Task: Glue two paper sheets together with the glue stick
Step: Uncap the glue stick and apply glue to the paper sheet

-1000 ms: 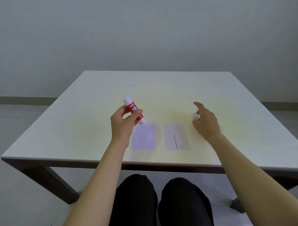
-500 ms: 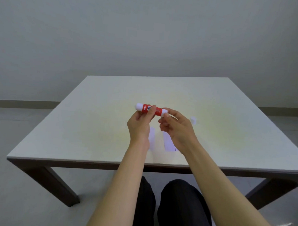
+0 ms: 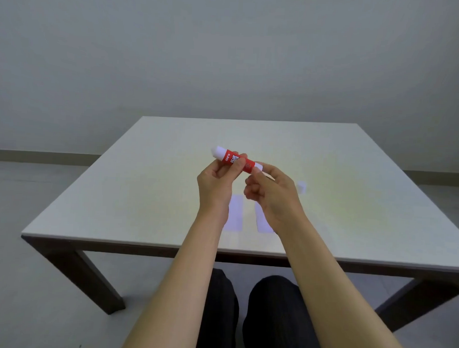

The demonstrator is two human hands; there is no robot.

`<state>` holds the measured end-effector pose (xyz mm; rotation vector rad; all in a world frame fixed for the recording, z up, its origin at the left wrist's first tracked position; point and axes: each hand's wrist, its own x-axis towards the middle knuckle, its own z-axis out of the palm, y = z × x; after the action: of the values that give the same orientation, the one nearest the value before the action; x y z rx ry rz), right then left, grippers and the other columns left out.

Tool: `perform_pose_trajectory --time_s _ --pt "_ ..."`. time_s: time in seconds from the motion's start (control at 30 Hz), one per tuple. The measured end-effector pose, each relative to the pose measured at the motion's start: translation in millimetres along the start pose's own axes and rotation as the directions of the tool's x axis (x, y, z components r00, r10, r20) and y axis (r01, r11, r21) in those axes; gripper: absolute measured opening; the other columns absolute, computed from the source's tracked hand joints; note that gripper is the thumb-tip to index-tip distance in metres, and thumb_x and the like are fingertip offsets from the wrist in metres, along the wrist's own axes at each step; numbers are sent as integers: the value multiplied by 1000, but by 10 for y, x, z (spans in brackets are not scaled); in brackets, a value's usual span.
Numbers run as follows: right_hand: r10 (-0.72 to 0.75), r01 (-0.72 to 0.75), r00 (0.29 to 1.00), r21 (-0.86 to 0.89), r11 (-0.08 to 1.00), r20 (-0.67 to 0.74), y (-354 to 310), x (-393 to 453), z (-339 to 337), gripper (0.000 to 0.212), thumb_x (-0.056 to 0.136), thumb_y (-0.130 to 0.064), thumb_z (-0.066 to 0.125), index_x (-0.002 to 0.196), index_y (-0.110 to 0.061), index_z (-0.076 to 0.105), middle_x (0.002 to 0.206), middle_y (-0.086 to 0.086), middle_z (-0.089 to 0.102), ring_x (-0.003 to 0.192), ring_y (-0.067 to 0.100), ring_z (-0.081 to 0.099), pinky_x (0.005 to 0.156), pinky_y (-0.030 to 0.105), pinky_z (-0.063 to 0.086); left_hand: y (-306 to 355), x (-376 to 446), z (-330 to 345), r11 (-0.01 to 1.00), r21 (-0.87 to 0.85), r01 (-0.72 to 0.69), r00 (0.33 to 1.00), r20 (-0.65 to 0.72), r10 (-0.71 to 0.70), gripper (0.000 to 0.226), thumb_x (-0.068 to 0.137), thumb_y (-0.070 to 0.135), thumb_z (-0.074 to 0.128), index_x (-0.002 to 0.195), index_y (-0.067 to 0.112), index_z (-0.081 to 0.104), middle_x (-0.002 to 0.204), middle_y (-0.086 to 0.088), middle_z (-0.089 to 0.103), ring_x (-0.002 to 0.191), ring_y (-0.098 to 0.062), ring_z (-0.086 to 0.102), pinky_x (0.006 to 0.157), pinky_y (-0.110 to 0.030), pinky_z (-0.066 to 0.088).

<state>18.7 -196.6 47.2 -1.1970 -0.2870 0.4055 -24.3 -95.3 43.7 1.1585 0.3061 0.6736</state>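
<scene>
A red and white glue stick (image 3: 235, 160) is held level above the table, its white end pointing left. My left hand (image 3: 216, 183) grips its red middle from below. My right hand (image 3: 271, 194) pinches the white right end with thumb and forefinger. Two small white paper sheets lie side by side on the table under my hands: the left sheet (image 3: 236, 213) and the right sheet (image 3: 263, 222), both partly hidden by my wrists. A small white cap (image 3: 302, 187) stands on the table to the right of my right hand.
The pale square table (image 3: 143, 196) has dark legs; its near edge runs just above my knees. A grey wall and floor lie behind it.
My right hand left the cap on the table and came to the glue stick's right end. My left hand turned the stick level and lifted it slightly toward the middle.
</scene>
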Motion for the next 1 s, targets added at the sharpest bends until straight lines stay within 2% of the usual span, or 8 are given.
perform_pose_trajectory --time_s 0.1,0.2,0.3,0.4,0.6,0.73,0.8,1.0 --pt "136 -141 988 -64 988 -73 -24 -5 19 40 96 -39 48 78 -6 61 40 -5 44 36 14 41 43 24 36 19 17 12 1000 6 2 997 74 -3 9 79 15 72 83 23 73 92 4 77 104 -15 68 104 -37 43" --pt "239 -249 961 -63 966 -143 -70 -18 87 52 90 -56 47 66 -11 57 41 -5 39 30 12 36 38 21 32 16 22 -14 1000 -21 11 995 99 -9 9 82 14 70 88 20 71 93 4 77 106 -16 67 107 -38 41" --pt "96 -100 994 -101 990 -46 -65 -13 91 30 91 -40 57 101 -12 62 60 -1 62 44 14 58 54 25 46 48 55 -41 999 -50 3 997 72 1 8 82 14 70 88 19 72 92 4 77 101 -15 69 105 -37 43" --pt "-9 11 1000 -70 997 18 -106 2 51 16 94 -19 56 101 -5 59 53 -1 61 43 15 57 53 27 49 63 84 -66 997 -73 2 997 83 5 9 83 11 68 91 15 70 90 3 77 97 -13 70 101 -34 46" --pt "298 -308 949 -112 945 -102 -99 -16 122 52 94 -50 43 66 -7 53 33 -4 37 27 13 36 36 21 35 -18 42 -117 995 -90 38 989 146 -25 13 85 12 65 98 13 67 93 3 77 103 -15 69 96 -27 48" --pt "72 -78 997 -233 969 -36 -48 -39 92 36 92 -40 53 96 -5 61 60 1 63 42 14 58 45 22 46 -39 41 -134 997 -71 26 993 113 -18 14 86 13 64 99 11 69 93 3 77 98 -13 70 91 -24 50" --pt "-5 1 1000 -244 970 -16 -28 -51 67 29 93 -30 56 98 -2 59 64 4 61 43 13 60 43 21 47 -59 44 -140 995 -86 49 992 122 -39 12 87 13 63 97 11 69 93 1 77 97 -13 70 86 -21 53" --pt "255 -277 959 -212 937 -123 48 -96 -6 55 92 -55 42 70 -7 58 38 -4 50 32 14 45 38 22 37 -175 -6 -191 990 -93 110 970 227 -86 13 88 12 61 99 13 67 97 1 76 104 -15 68 100 -30 48"
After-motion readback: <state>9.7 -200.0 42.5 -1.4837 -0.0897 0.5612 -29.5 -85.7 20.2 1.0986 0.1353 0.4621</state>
